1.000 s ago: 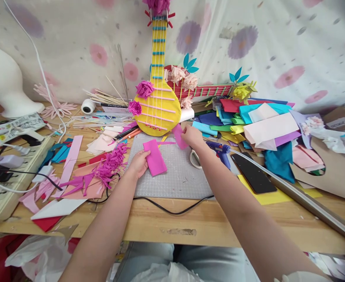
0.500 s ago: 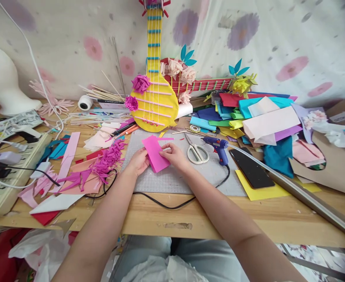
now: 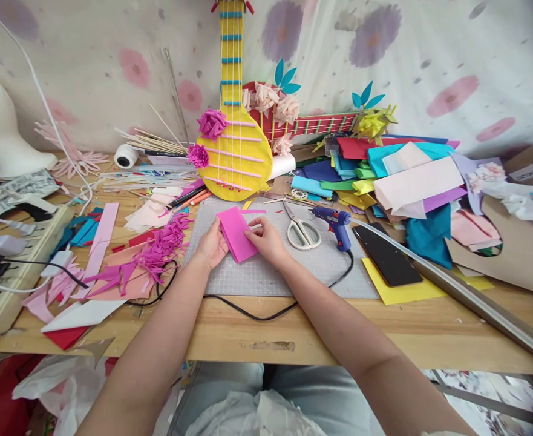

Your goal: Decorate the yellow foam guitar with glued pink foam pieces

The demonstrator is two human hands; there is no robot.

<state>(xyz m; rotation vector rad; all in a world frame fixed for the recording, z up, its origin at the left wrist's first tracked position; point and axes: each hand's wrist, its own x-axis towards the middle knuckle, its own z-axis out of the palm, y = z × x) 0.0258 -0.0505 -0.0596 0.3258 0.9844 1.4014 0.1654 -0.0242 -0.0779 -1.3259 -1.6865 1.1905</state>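
A folded piece of bright pink paper (image 3: 238, 235) is held between both hands above the grey cutting mat (image 3: 275, 281). My left hand (image 3: 212, 245) grips its left edge, with part of the fingers hidden behind the sheet. Along the right edge, my right hand (image 3: 265, 240) pinches the paper between thumb and fingers. White-handled scissors (image 3: 303, 235) lie on the mat just right of my right hand. Beyond them rests a blue glue gun (image 3: 336, 225), its black cord looping toward the front of the mat.
A yellow paper-covered lute (image 3: 234, 151) leans at the back. Colored paper (image 3: 418, 175) is heaped at right, near a black phone (image 3: 386, 254) and a long metal bar (image 3: 457, 290). Purple fringed scraps (image 3: 161, 251) and a power strip (image 3: 43, 260) occupy the left.
The pink paper has turned slightly and looks more squarely folded between my hands. Both hands keep their grip. The whole view has shifted a little.
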